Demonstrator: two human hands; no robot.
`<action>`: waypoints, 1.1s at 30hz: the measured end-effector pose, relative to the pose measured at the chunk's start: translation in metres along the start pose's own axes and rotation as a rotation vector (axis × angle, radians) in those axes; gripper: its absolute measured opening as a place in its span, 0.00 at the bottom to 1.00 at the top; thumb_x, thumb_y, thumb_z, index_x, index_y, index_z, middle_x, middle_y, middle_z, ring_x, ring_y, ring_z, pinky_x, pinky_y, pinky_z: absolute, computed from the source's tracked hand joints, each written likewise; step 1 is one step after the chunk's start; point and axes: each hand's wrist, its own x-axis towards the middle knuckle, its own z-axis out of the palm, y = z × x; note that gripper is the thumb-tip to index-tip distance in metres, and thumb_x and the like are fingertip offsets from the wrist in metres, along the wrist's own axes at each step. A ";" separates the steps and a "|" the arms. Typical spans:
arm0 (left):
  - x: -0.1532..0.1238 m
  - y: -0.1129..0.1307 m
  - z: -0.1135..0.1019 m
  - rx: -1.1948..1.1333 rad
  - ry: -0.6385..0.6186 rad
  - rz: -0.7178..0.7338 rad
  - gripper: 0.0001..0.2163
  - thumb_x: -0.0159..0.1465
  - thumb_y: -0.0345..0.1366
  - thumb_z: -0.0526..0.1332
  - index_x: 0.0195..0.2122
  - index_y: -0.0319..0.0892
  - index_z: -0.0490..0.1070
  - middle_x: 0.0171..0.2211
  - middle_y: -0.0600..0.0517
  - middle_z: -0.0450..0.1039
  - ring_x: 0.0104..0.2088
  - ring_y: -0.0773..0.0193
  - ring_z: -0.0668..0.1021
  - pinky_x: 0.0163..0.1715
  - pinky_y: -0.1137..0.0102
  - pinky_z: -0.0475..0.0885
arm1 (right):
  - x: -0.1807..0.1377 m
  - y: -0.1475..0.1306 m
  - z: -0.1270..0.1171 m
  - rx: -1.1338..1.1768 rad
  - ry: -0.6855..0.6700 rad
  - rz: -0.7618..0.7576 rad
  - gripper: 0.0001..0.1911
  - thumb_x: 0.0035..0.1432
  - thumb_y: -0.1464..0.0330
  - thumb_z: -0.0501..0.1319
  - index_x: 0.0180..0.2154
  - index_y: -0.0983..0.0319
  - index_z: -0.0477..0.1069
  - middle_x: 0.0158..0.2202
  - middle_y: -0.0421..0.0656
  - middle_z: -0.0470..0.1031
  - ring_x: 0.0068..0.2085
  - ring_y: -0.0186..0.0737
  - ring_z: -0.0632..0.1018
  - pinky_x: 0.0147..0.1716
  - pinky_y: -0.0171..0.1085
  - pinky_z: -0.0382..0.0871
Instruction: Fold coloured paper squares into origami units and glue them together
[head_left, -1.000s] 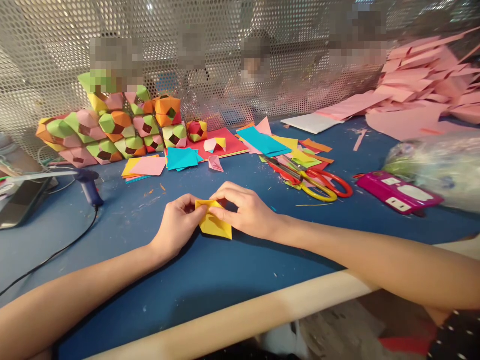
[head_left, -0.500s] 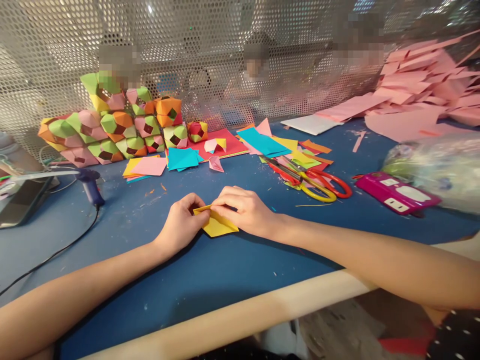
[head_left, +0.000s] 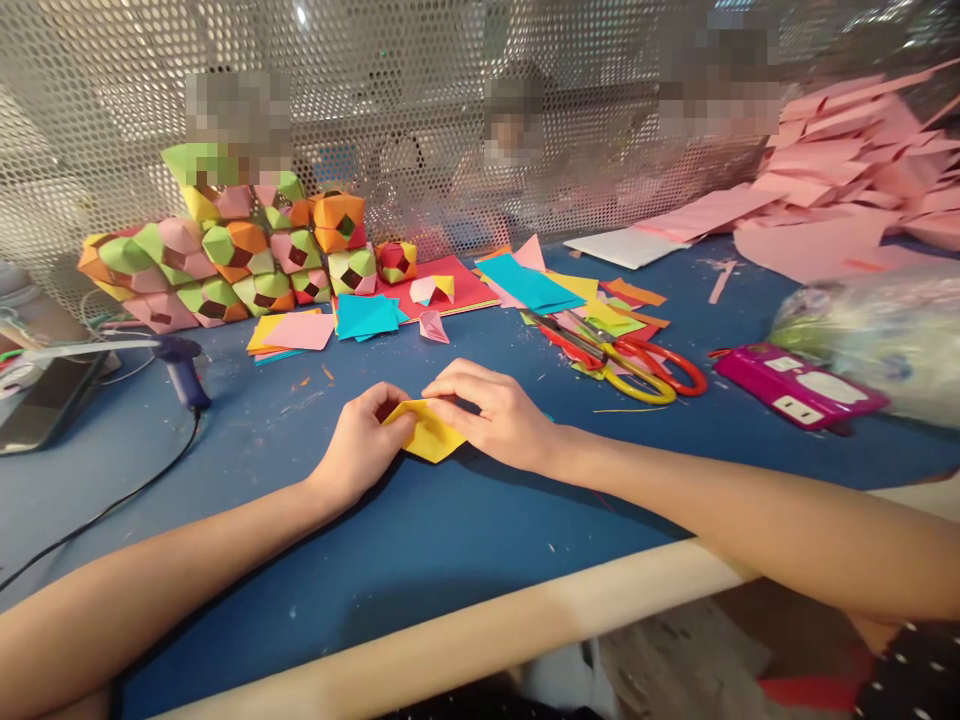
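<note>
A folded yellow paper piece point(head_left: 427, 436) lies on the blue table point(head_left: 420, 545) between my two hands. My left hand point(head_left: 360, 445) pinches its left corner with curled fingers. My right hand point(head_left: 499, 412) presses and pinches its upper right edge with the fingertips together. Both forearms rest on the table's near side.
Red and yellow scissors point(head_left: 626, 362) lie right of my hands on loose coloured sheets point(head_left: 525, 282). A stack of folded paper cubes point(head_left: 225, 255) stands at the back left. A glue gun point(head_left: 180, 368) with its cord, a pink box point(head_left: 799, 384), a plastic bag point(head_left: 877, 335) and pink scraps point(head_left: 832, 180) surround the work spot.
The yellow piece has been turned and flattened between my hands; its lower point has moved up and in. My right hand shifted slightly up.
</note>
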 end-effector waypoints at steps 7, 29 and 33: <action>0.001 0.001 0.001 -0.218 0.070 -0.106 0.06 0.53 0.34 0.60 0.28 0.41 0.62 0.23 0.58 0.65 0.23 0.71 0.67 0.22 0.76 0.61 | -0.001 0.001 0.005 0.036 0.069 0.169 0.07 0.56 0.67 0.58 0.36 0.59 0.60 0.30 0.39 0.67 0.30 0.34 0.70 0.33 0.35 0.68; -0.002 0.005 0.001 -0.190 -0.068 -0.081 0.06 0.52 0.32 0.60 0.29 0.40 0.63 0.24 0.58 0.64 0.24 0.72 0.67 0.23 0.77 0.61 | -0.002 -0.005 0.004 0.074 -0.039 -0.099 0.03 0.61 0.68 0.53 0.34 0.60 0.62 0.36 0.45 0.68 0.39 0.39 0.71 0.40 0.41 0.67; -0.001 0.002 0.002 -0.148 -0.052 -0.040 0.04 0.53 0.31 0.59 0.28 0.40 0.62 0.24 0.58 0.64 0.24 0.71 0.67 0.23 0.77 0.62 | -0.002 -0.002 0.006 0.107 0.001 -0.002 0.02 0.60 0.70 0.53 0.34 0.60 0.63 0.34 0.43 0.69 0.37 0.36 0.71 0.39 0.38 0.67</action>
